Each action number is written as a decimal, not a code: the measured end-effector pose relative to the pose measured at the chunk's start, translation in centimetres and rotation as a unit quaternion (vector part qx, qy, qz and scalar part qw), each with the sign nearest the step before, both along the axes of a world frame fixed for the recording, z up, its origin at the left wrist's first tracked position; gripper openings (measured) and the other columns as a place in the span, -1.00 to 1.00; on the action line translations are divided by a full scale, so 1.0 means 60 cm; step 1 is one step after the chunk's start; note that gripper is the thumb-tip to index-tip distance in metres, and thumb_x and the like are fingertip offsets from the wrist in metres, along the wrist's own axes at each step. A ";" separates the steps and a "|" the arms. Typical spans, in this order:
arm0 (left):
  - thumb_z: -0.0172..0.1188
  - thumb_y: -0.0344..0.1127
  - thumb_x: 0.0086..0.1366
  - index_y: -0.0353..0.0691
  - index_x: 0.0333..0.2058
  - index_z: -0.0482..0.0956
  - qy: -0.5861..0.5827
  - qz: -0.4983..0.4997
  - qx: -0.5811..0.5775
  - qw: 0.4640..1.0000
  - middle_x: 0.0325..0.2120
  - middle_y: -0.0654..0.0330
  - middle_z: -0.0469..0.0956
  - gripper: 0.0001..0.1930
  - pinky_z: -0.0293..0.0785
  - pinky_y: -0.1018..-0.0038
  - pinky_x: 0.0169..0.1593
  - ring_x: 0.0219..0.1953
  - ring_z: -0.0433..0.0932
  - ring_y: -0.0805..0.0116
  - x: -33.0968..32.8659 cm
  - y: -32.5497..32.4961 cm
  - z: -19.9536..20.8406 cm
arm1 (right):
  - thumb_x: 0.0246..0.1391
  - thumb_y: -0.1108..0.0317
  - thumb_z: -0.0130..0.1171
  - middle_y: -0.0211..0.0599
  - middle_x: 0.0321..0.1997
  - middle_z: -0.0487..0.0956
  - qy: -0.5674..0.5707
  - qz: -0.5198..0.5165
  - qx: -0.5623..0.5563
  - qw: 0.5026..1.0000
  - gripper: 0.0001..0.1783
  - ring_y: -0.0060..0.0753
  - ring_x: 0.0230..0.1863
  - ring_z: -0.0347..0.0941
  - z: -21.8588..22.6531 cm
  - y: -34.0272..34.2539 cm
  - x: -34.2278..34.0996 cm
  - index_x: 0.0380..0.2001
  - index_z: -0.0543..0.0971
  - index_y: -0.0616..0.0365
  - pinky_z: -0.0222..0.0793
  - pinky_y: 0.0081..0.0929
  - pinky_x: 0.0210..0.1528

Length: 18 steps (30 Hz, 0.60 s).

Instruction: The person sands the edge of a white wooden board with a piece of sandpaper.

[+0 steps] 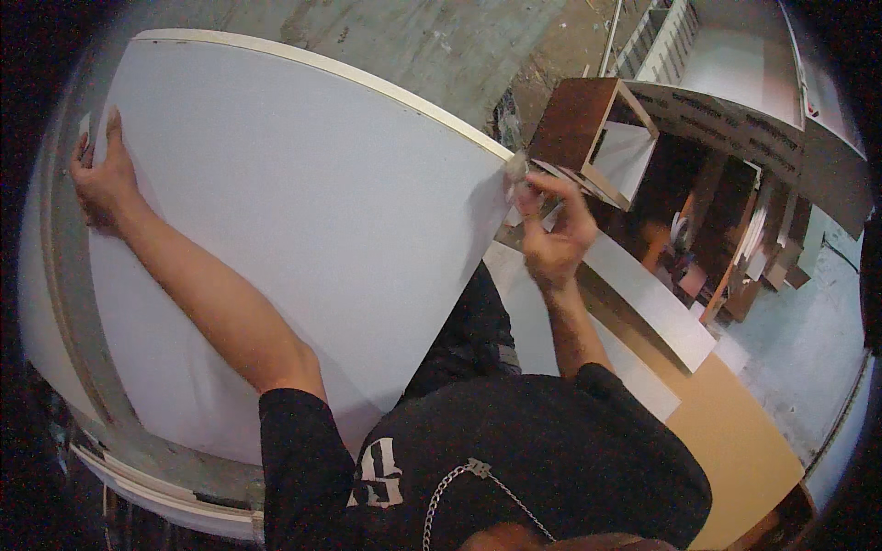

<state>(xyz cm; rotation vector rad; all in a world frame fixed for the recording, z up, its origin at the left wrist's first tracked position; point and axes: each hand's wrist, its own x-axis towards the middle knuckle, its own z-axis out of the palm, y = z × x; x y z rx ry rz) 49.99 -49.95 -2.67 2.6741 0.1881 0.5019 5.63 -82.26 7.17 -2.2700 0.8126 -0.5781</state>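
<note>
A large white panel [303, 184] fills the left and middle of the view, with a cream strip along its far edge. My left arm reaches across its face. At the panel's left edge my left hand [110, 188] is closed, its thumb raised toward the far side and its other fingers bent at the border. By the far right corner my right hand [560, 243] pinches a small pale wad [516, 167] between thumb and fingers. The wad is at the end of the cream strip; its material is too blurred to tell.
An open brown box-like cabinet [574, 124] stands beyond my right hand. Narrow white boards [652, 298] lie over a tan board [726, 422] on the right. Wood offcuts [776, 248] clutter the far right. Grey floor [413, 46] shows beyond the panel.
</note>
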 end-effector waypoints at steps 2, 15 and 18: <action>0.33 0.60 -0.13 0.20 0.10 0.60 0.002 0.010 0.012 1.000 0.11 0.43 0.62 -0.11 0.05 0.01 0.37 0.23 0.50 0.18 0.003 0.003 0.004 | 0.01 0.47 0.42 -0.16 -0.22 0.63 0.018 0.018 -0.024 0.999 -0.78 -0.25 -0.18 0.59 -0.012 0.027 -0.009 -0.24 0.65 0.18 0.49 -0.37 -0.12; 0.34 0.58 -0.13 0.19 0.09 0.61 -0.004 0.007 0.004 1.000 0.12 0.43 0.61 -0.13 0.09 0.03 0.35 0.21 0.50 0.19 0.002 -0.001 0.004 | -0.10 0.55 0.42 -0.22 -0.34 0.60 0.028 -0.031 -0.046 0.998 -0.79 -0.30 -0.33 0.55 -0.023 -0.004 0.040 -0.32 0.67 0.18 0.45 -0.40 -0.23; 0.34 0.58 -0.12 0.19 0.09 0.62 0.021 0.016 0.024 0.999 0.11 0.42 0.62 -0.14 0.13 0.07 0.34 0.20 0.52 0.18 0.006 -0.008 0.013 | -0.11 0.55 0.43 -0.24 -0.34 0.59 0.021 -0.038 0.030 0.999 -0.82 -0.32 -0.33 0.52 -0.040 -0.027 0.060 -0.37 0.66 0.20 0.41 -0.45 -0.22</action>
